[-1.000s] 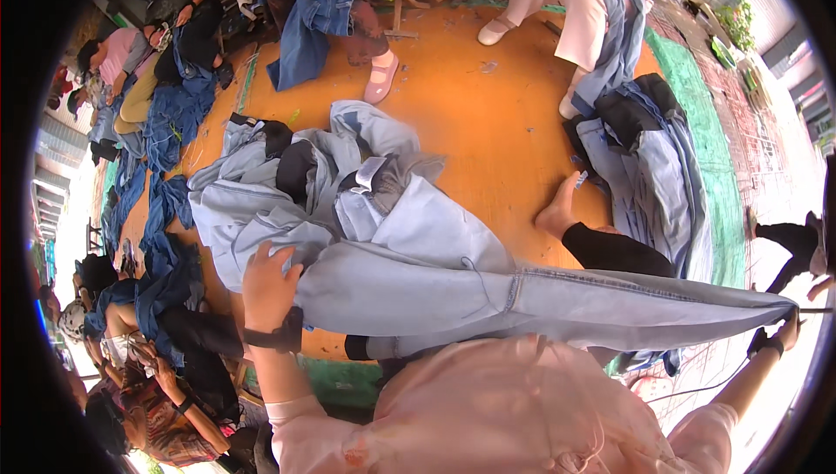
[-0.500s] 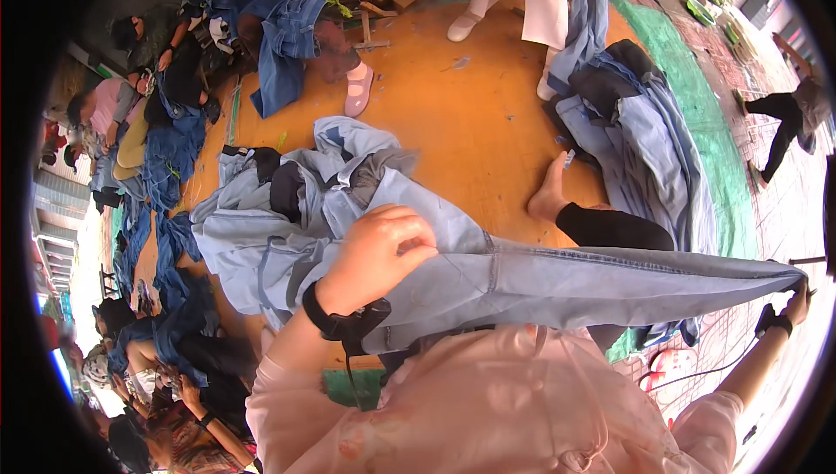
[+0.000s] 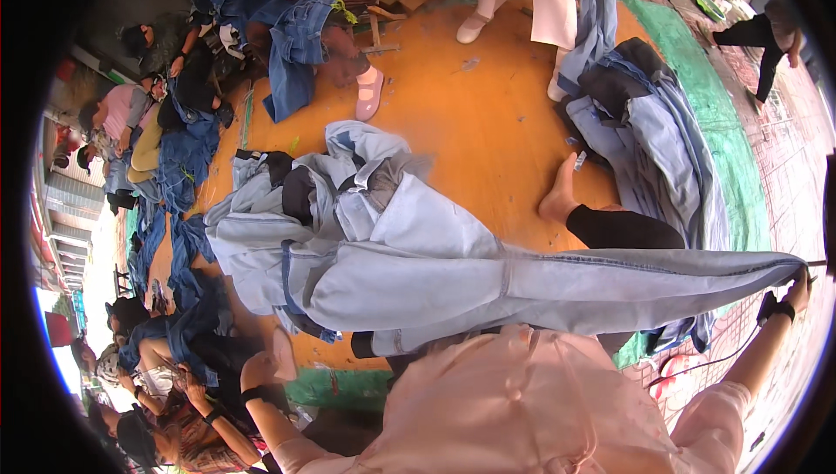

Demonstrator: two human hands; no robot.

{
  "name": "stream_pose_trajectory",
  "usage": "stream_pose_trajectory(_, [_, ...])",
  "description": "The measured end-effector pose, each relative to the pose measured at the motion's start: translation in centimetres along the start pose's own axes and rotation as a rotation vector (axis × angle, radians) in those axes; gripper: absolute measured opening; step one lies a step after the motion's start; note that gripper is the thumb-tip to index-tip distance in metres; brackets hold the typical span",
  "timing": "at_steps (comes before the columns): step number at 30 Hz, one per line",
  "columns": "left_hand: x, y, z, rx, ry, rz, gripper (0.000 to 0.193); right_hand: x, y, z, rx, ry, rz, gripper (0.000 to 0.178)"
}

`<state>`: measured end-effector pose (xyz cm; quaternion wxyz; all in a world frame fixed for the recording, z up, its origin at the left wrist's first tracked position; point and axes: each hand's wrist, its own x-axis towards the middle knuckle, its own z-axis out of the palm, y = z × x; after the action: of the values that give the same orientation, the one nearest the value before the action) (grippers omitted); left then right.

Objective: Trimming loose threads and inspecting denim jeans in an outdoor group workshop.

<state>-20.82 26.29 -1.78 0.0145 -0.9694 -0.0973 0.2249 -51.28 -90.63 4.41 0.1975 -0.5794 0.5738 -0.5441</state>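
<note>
A pair of light-blue jeans (image 3: 601, 287) stretches across in front of me, one leg pulled out long to the right with its seam showing. At the far right, my right hand (image 3: 798, 291) grips the end of that leg. The rest of the jeans merges with a crumpled heap of pale denim (image 3: 261, 239) with dark patches on the orange board. My left hand (image 3: 258, 371) is low on the left, close to my body and away from the denim. Its fingers are too blurred to make out.
The orange board (image 3: 435, 100) lies under the heap, edged by green sheeting (image 3: 670, 39). A pile of folded jeans (image 3: 662, 143) lies right, beside a bare foot (image 3: 559, 191). Several people sit with denim at the left and far side. Someone in black trousers (image 3: 749, 39) is beyond.
My left hand has moved from above the jeans down and left toward my body. My right hand still holds the leg end. The person beyond on the right has moved farther off.
</note>
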Motion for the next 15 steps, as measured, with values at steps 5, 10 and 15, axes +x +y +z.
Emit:
stream_pose_trajectory(5, [-0.3, 13.9, -4.5, -0.58, 0.386, 0.169, 0.021, -1.4, -3.0, 4.9, 0.085, -0.156, -0.04, 0.025])
stream_pose_trajectory(10, [-2.4, 30.7, -9.1, -0.679, 0.372, 0.94, 0.023, -9.2, -11.5, 1.4, 0.186, -0.535, -0.372, 0.018])
stream_pose_trajectory(15, [-1.6, 32.6, -5.1, -0.398, 0.482, 1.183, 0.019, -33.2, -20.0, 3.2, -0.043, -1.109, -0.645, 0.023])
